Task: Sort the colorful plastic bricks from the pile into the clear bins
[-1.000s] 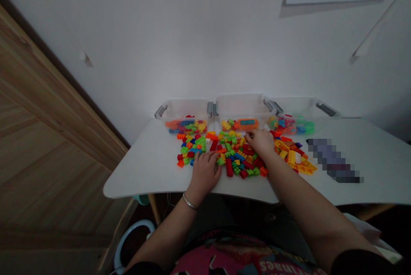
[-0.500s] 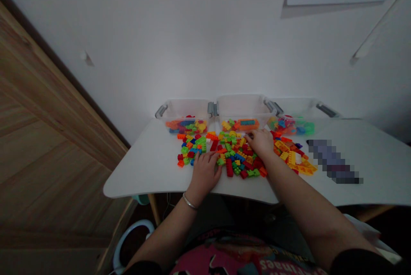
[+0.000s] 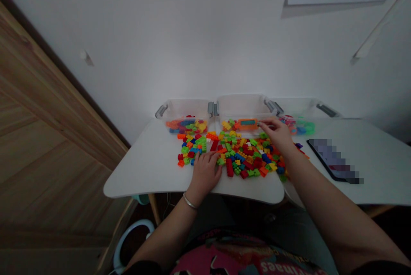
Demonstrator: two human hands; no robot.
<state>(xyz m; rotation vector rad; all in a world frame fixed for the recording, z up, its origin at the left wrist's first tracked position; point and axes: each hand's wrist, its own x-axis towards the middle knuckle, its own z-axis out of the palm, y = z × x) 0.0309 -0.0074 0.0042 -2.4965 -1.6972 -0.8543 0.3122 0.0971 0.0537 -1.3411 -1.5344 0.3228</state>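
Colourful plastic building bricks form a wide pile [image 3: 247, 159] on a white table [image 3: 147, 176]. My left hand [image 3: 204, 172] lies flat at the pile's near left edge, fingertips on or beside the bricks, with a silver bangle [image 3: 189, 201] on the wrist. My right hand [image 3: 276, 134] reaches over the pile's far right side, fingers close to the front of a clear plastic bin [image 3: 240, 108]. An orange toy piece [image 3: 248, 124] lies in that bin. I cannot see anything held in either hand. My right forearm hides part of the table.
Two more clear bins [image 3: 186, 110] [image 3: 298, 106] with grey clips stand beside the middle one, all holding bricks. A pixelated tablet [image 3: 334, 161] lies on the table at right. A wooden panel [image 3: 48, 95] runs along the left. A white wall rises behind.
My right hand has moved right and farther away, toward the bins, and its forearm now covers the yellow and orange bricks at right. My left hand has stayed in place.
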